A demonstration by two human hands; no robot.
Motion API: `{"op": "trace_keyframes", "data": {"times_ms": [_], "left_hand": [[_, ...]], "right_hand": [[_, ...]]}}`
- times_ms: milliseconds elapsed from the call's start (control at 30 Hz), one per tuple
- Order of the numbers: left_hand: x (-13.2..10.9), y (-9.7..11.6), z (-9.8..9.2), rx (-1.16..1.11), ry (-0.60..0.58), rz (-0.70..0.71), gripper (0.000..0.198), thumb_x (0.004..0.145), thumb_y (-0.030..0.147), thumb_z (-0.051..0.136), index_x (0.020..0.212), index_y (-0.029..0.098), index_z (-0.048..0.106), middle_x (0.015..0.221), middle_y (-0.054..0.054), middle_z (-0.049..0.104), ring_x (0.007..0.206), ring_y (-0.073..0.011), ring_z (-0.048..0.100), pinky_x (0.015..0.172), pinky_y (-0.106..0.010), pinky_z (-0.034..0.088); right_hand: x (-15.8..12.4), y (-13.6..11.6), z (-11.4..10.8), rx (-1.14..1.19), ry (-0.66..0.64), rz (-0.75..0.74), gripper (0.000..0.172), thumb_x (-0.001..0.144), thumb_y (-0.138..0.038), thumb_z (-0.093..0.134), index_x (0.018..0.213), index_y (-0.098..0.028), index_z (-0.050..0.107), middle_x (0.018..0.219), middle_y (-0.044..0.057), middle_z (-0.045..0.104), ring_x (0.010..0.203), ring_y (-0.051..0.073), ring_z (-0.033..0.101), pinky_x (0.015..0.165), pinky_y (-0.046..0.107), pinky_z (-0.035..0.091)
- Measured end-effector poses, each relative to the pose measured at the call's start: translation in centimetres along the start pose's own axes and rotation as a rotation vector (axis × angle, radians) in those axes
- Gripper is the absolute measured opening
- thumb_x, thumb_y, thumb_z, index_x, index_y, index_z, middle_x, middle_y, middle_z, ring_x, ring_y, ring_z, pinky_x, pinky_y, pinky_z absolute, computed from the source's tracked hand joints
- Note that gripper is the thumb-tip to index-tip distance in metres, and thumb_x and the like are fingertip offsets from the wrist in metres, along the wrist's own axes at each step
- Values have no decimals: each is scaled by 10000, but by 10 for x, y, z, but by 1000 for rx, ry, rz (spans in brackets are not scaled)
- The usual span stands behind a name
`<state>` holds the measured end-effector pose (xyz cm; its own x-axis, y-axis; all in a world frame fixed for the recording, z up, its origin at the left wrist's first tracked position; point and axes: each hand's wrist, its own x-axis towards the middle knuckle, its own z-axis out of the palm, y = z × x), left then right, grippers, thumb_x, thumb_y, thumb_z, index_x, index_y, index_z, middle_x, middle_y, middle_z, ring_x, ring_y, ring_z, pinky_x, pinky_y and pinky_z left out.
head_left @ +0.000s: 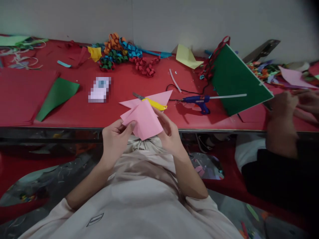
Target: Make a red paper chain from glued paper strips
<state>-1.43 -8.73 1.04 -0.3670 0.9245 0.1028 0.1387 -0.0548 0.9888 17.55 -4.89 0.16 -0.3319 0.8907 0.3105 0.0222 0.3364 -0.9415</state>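
Note:
A folded piece of pink paper [147,121] is held up between my hands at the table's front edge. My left hand [116,134] pinches its left corner, thumb on top. At the right side, my right hand [169,129] curls round the paper, its fingertips partly behind it. Just beyond lies another pink paper piece [161,98] with pointed ends. On that rests a yellow-handled cutter [154,104], partly hidden by the held paper. To the right is a blue glue gun [200,101] with a long clear glue stick in its back.
Paper chains [124,53] lie along the back. A pixelated pale rectangle [100,89] and a green sheet [58,96] are at left. A green board [239,81] leans at right, near a co-worker's hands [284,103]. The red table [119,114] ends just before my body.

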Motion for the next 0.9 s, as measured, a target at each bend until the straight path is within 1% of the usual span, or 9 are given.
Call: {"op": "trace_keyframes", "data": {"times_ms": [67,200,267,333,400,500,567,667,900], "left_hand": [[1,6,-3,66,-18,37,302,891,445,767,1003,168,813,754,-10,758,659,-150,683,636,-228,557],[5,11,-8,152,-24,81,288,912,443,741,974,173,816,738,-6,751,661,-152,681,627,-224,540],[7,10,-10,195,-31,101,298,901,466,752,890,175,814,694,-3,727,632,-147,654,595,-223,516],[8,9,-12,207,-51,107,316,902,479,750,839,175,809,687,-9,723,632,-146,648,590,-224,510],[8,8,-12,140,-74,90,316,891,485,765,898,173,815,760,-25,759,686,-160,685,634,-231,545],[7,6,-11,-11,-103,41,380,827,478,835,1045,168,804,886,-56,798,808,-194,741,735,-258,604],[6,4,-11,-61,-98,14,407,814,484,845,1060,164,798,910,-67,802,839,-204,753,768,-277,623],[5,1,-11,-48,-69,1,378,846,508,809,991,159,801,868,-59,793,778,-188,741,741,-275,625],[6,0,-15,-43,-88,-1,302,882,470,781,970,182,808,856,-46,781,778,-183,739,748,-268,625]], "right_hand": [[7,-3,-5,85,-20,9,724,930,-662,580,1508,-228,547,1524,131,606,1319,310,642,1092,451,540],[14,-12,-14,220,-141,56,862,884,-769,515,1505,-172,550,1462,172,645,1313,347,649,1075,496,551],[15,-16,-12,184,-91,129,793,892,-729,578,1483,-200,571,1403,149,686,1252,311,684,1037,458,577],[16,-18,-6,139,16,177,682,854,-634,724,1394,-228,635,1312,109,735,1166,265,712,997,403,596],[17,-17,2,122,120,194,597,795,-536,830,1284,-227,684,1217,81,769,1070,229,729,944,363,611],[15,-15,10,103,223,199,446,820,-474,818,1162,-212,708,1129,72,784,989,205,734,868,329,618],[13,-15,11,79,242,199,399,838,-456,800,1139,-211,708,1109,73,782,978,206,734,836,321,616],[11,-17,12,55,235,208,372,835,-442,800,1115,-214,708,1077,61,780,964,203,728,811,314,609],[12,-18,13,71,228,214,343,799,-417,825,1056,-223,705,1008,36,769,890,174,707,771,298,589]]}}
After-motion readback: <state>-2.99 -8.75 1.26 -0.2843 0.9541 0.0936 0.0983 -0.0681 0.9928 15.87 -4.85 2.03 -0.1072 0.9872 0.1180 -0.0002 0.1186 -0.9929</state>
